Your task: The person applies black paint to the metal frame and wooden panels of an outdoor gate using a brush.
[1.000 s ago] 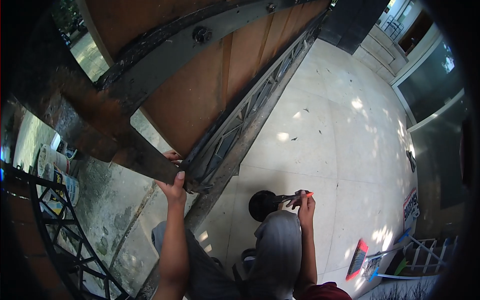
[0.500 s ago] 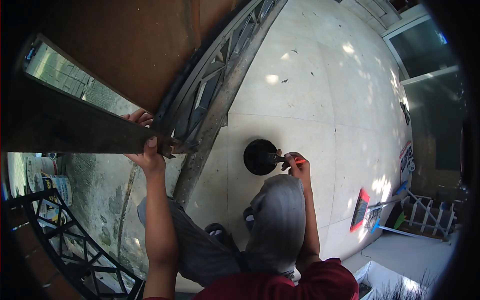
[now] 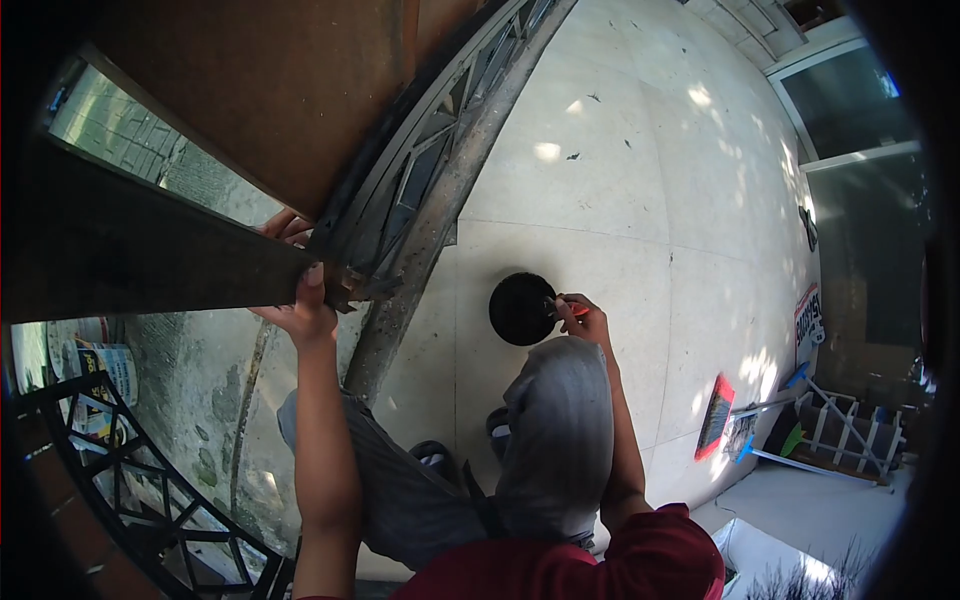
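Observation:
My left hand (image 3: 304,300) is wrapped round the end of a dark flat post (image 3: 160,230); its thumb lies on the near face and other fingers show behind the far edge. In my right hand (image 3: 588,318) is a paintbrush (image 3: 578,310) with an orange handle. Its head reaches down into a round black container (image 3: 520,308) on the floor, and the bristles are lost in the dark inside. The container sits just beyond my right knee, close to the right hand.
A metal gate with lattice bars (image 3: 430,150) and a rusty bottom rail (image 3: 410,280) runs along the left of the tiled floor (image 3: 570,190). Labelled buckets (image 3: 105,370) stand at left. A red-edged broom (image 3: 714,416) and a rack (image 3: 850,435) are at right.
My right hand has shifted slightly up and left, and the brush has gone deeper into the container. My left hand keeps its hold on the post. The view has shifted slightly.

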A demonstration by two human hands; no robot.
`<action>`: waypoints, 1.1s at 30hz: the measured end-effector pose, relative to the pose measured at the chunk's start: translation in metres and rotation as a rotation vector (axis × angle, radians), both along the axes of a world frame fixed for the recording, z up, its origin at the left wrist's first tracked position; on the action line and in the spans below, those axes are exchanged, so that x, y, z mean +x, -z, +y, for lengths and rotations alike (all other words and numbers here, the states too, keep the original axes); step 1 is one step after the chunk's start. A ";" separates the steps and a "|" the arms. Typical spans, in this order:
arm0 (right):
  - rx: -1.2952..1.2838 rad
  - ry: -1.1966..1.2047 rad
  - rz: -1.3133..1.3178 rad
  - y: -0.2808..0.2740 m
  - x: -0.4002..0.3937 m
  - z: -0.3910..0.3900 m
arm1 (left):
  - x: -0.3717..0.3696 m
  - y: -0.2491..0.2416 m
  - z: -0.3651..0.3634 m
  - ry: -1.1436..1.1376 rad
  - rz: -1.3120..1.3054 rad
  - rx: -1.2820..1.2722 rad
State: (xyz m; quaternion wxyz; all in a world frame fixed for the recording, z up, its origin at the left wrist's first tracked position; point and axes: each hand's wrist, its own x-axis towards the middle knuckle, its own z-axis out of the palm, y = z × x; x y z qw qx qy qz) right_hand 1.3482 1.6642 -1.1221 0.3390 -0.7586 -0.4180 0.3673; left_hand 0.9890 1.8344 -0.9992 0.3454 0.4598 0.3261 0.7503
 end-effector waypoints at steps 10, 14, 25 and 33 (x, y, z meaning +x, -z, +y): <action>-0.063 -0.018 0.041 0.004 0.003 0.002 | 0.000 -0.001 0.000 -0.020 -0.003 0.003; -0.058 0.016 0.031 -0.013 0.005 0.003 | 0.000 -0.004 0.001 -0.018 0.013 0.000; 0.147 0.419 0.105 -0.037 0.050 -0.026 | -0.002 -0.001 0.003 -0.014 0.026 0.025; 0.151 0.422 0.159 -0.025 0.053 -0.040 | -0.005 -0.001 0.002 -0.006 0.057 0.015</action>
